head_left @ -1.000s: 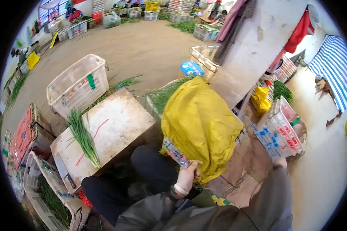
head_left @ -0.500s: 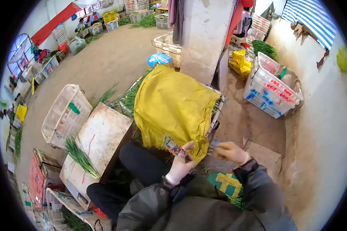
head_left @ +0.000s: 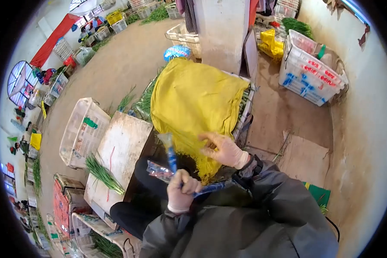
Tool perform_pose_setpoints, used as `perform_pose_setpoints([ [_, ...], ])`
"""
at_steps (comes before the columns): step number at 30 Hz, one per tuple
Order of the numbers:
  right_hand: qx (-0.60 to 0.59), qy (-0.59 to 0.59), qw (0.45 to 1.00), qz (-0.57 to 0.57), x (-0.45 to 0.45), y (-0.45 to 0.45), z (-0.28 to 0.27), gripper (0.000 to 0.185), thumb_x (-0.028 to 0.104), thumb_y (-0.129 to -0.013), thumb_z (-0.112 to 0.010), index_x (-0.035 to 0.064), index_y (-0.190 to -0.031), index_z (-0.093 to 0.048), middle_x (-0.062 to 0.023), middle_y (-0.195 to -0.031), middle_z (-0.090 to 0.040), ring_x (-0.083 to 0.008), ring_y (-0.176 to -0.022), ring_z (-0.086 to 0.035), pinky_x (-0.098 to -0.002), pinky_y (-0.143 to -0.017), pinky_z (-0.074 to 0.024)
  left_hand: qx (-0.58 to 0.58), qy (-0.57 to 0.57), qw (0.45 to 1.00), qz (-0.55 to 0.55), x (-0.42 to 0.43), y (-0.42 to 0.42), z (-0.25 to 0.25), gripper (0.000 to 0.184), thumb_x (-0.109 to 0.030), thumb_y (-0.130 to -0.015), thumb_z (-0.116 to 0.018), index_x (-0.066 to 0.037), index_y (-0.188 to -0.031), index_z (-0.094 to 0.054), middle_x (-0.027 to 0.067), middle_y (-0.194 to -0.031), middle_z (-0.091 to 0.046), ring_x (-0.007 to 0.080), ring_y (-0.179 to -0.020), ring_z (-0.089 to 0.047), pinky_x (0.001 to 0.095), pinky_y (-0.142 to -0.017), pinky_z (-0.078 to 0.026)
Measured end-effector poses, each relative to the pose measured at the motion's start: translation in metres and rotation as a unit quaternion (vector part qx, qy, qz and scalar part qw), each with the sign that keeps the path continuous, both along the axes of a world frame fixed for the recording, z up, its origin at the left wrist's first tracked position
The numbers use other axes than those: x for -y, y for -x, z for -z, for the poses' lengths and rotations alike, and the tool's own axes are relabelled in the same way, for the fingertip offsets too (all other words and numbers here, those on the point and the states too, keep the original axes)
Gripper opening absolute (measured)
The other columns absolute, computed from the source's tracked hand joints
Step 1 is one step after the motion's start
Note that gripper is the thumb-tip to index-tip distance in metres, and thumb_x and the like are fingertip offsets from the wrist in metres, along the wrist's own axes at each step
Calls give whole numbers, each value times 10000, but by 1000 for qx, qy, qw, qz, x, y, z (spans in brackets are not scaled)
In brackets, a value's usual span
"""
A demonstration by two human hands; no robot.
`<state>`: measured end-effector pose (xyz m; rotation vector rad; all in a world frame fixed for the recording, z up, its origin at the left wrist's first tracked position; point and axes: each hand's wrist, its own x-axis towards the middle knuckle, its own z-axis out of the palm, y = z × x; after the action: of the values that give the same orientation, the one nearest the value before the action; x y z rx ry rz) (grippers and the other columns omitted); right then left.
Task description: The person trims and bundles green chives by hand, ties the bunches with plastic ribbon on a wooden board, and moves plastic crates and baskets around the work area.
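Observation:
My left hand [head_left: 183, 191], in a pale glove, is closed near my lap. From its grip sticks up a narrow plastic wrapper [head_left: 171, 157], blue low down and clear at the top. A crumpled printed plastic wrapper [head_left: 159, 170] juts out to the left of the same fist. My right hand [head_left: 223, 149], also gloved, has its fingers apart and holds nothing, over the front of a yellow cloth [head_left: 193, 103]. The cloth covers a crate of green stalks; its lower edge is frayed. A blue strip [head_left: 213, 188] lies below, partly behind my left hand.
To the left, a bundle of green stalks [head_left: 103, 174] and a red string lie on a whitish board [head_left: 124, 137]. Beside it stands a white plastic crate [head_left: 81, 133]. Another marked crate [head_left: 311, 71] is by the right wall, and a pillar [head_left: 221, 34] rises behind the cloth.
My left hand has moved down and left with the printed wrapper. My right hand has moved left and up, now open; the blue plastic it held is apparently in my left hand. The view has tilted down.

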<state>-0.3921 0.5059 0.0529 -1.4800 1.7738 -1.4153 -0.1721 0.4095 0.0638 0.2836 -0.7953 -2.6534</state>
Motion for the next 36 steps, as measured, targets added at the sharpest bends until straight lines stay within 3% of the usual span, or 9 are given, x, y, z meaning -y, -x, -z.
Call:
perform_pose_setpoints([
  [4,28,-33,975,-219,-17,-30,9,780,567,-969,-673,2,-1481,-509,-249,-1331,-643,-375,-1247,-615,-430,-1064,-482,-92,-40,991,-88,19,-34,-34,407,-366,-1157,-344,-140,-863,-513,-87,-500,-257,88,-451,-211,300,-552,-290],
  [7,-78,-11,972,-220,-16,-53,-31,1032,659,-791,-781,21,-1532,-454,-250,-1367,-610,-429,-1292,-552,-469,-1128,-404,-85,16,981,-171,27,-44,-56,422,-375,-1164,-324,-130,-910,-555,-88,-487,-264,82,-430,-201,291,-537,-289],
  [12,-284,66,956,-33,-6,-110,-64,904,406,-711,-849,111,-1493,-505,-154,-1381,-569,-363,-1384,-503,-538,-1167,-370,-123,191,961,-161,0,-49,-88,442,-365,-1171,-292,-117,-905,-542,-81,-464,-307,82,-382,-204,281,-431,-286],
  [17,-408,38,910,-62,6,-79,-40,831,242,-729,-792,151,-1503,-504,-30,-995,-654,-262,-1041,-651,-464,-1002,-481,-96,154,976,-119,-1,-68,-89,461,-391,-1166,-305,-121,-833,-477,-66,-463,-288,101,-385,-184,305,-413,-260],
  [20,-386,21,917,-101,18,-44,-16,754,225,-620,-831,123,-1338,-625,-56,-975,-656,-285,-979,-642,-417,-860,-491,-97,121,979,-134,2,-75,-80,501,-428,-1162,-292,-137,-780,-434,-53,-466,-266,118,-402,-173,325,-445,-241],
  [26,-378,57,907,-179,26,-33,-28,606,415,-719,-850,88,-1188,-649,-78,-949,-679,-288,-932,-660,-405,-822,-504,-110,196,958,-178,13,-88,-70,630,-519,-1148,-240,-187,-620,-324,-40,-470,-285,166,-430,-236,390,-582,-332],
  [30,-351,13,914,-204,28,-32,-35,713,530,-751,-842,60,-1247,-641,-116,-998,-696,-332,-970,-664,-427,-854,-523,-69,155,944,-282,9,-93,-72,643,-486,-1160,-200,-173,-607,-302,-5,-476,-311,199,-478,-286,488,-932,-461],
  [34,-157,19,961,-228,25,-18,-44,660,534,-888,-768,27,-1285,-622,-191,-1088,-704,-393,-1057,-665,-460,-916,-525,-72,155,943,-285,26,-88,-67,608,-453,-1160,-302,-170,-624,-346,23,-639,-398,204,-728,-386,442,-979,-413],
  [36,-56,29,963,-260,31,-11,-37,549,452,-957,-722,22,-1283,-622,-211,-1068,-700,-383,-1040,-674,-457,-900,-529,-22,85,963,-254,38,-103,-47,572,-480,-1155,-307,-128,-715,-404,120,-945,-522,355,-1028,-554,480,-904,-496],
])
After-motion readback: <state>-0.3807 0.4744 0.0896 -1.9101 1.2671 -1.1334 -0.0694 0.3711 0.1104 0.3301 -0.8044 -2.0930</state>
